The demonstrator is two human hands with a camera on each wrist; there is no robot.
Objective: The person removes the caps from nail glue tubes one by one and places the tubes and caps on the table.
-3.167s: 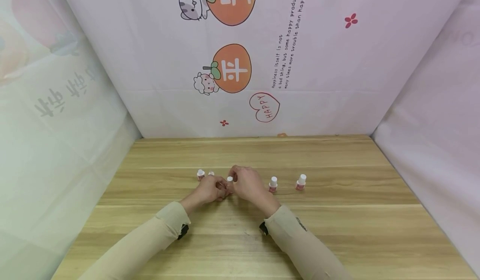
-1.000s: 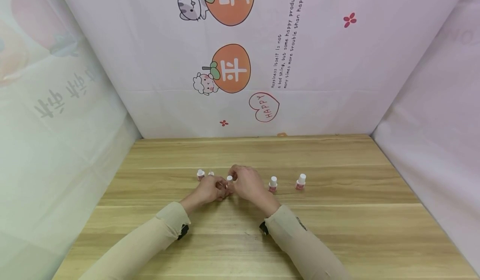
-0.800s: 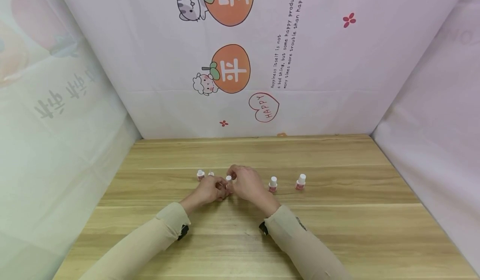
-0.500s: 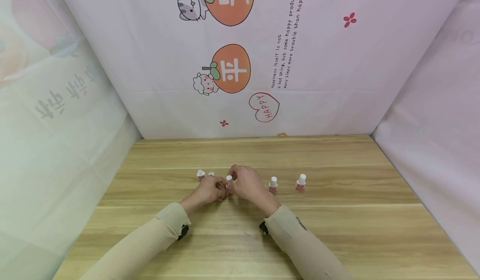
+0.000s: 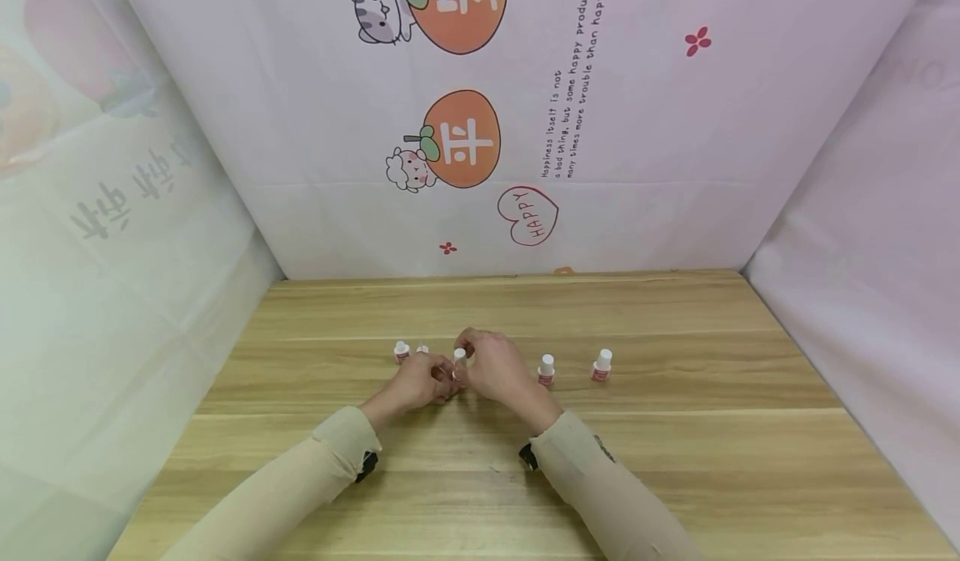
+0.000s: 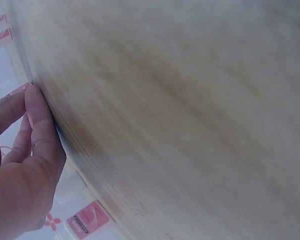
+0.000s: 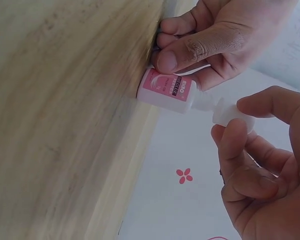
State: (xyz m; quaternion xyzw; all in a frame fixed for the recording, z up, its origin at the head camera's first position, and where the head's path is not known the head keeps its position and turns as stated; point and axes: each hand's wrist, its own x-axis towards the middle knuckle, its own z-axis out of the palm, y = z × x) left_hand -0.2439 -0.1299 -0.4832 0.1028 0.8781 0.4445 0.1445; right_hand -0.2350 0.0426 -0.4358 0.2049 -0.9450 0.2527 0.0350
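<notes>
Raised slightly since the frame half a second ago: white cap, together with the right hand. Unshifted, as far as visible: left hand.

Head view. Cap at ten o'clock from the right hand, two o'clock from the left; both hands close together over the wooden table. First bottle at eleven o'clock from the left hand; second bottle at twelve, mostly hidden. Third bottle and fourth bottle at three o'clock from the right hand, upright.

Left wrist view. Left fingertips gathered toward twelve o'clock, together at a sliver of pink label.

Right wrist view. Held bottle: upright at the table, pinched low by the left hand from its one o'clock side. Cap between three and four o'clock from it, pinched by right fingertips. Pale nozzle showing between; tip inside cap or free, cannot tell. Deciding relation, by judgement: cap in line with the bottle's long axis, right hand nearer the cap, left nearer the base.
</notes>
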